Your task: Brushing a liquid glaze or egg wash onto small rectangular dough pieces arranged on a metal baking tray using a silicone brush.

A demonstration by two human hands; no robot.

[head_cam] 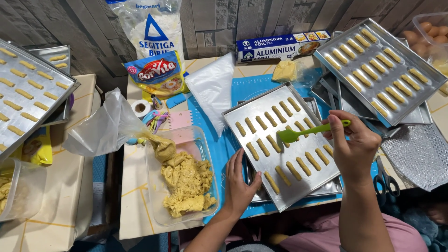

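My right hand point(353, 148) holds a small green spatula point(298, 134) by its handle, its blade over the rows of finger-shaped dough pieces point(273, 143) on a metal baking tray point(242, 122) in front of me. My left hand point(240, 183) rests flat on the blue mat at the tray's near-left edge, fingers touching the rim, holding nothing. Left of it stands a clear plastic tub point(154, 205) with a heap of yellow dough point(187, 184) and a piping bag point(100, 129) lying across it.
A filled tray point(422, 93) sits at the far right on stacked empty trays, another filled tray point(65, 91) at the left. Flour bag point(151, 28), margarine pouch point(161, 74), foil box point(280, 46), tape roll point(140, 108), pink scraper point(179, 120), scissors point(385, 179), eggs point(429, 32) surround the mat.
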